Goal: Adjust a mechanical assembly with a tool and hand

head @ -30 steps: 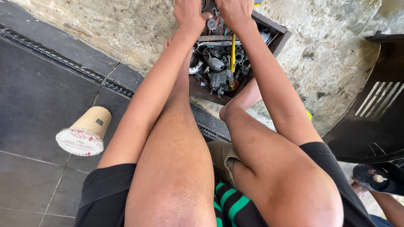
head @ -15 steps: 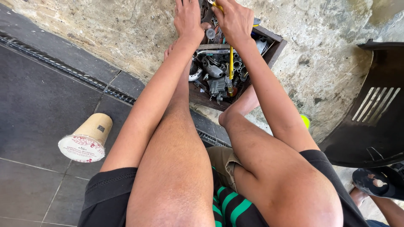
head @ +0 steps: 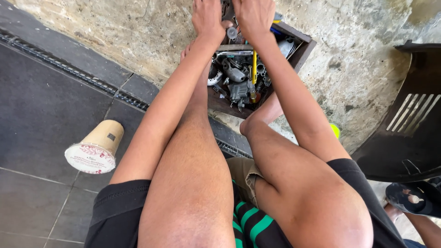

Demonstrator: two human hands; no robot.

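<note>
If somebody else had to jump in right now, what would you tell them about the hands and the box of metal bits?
Left hand: over the near edge of the wooden box, grip unclear.
Right hand: in the box's far part, fingers hidden.
The box sits on the concrete, full of metal parts with a yellow-handled tool.
A paper cup lies tipped on the dark tiles.
Done: nothing visibly lifted out.
Left: the parts all sit in the box.

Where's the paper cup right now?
The paper cup lies tipped on its side on the dark tiled floor, left in the head view, just outside the person's left forearm and well clear of the parts box.
</note>
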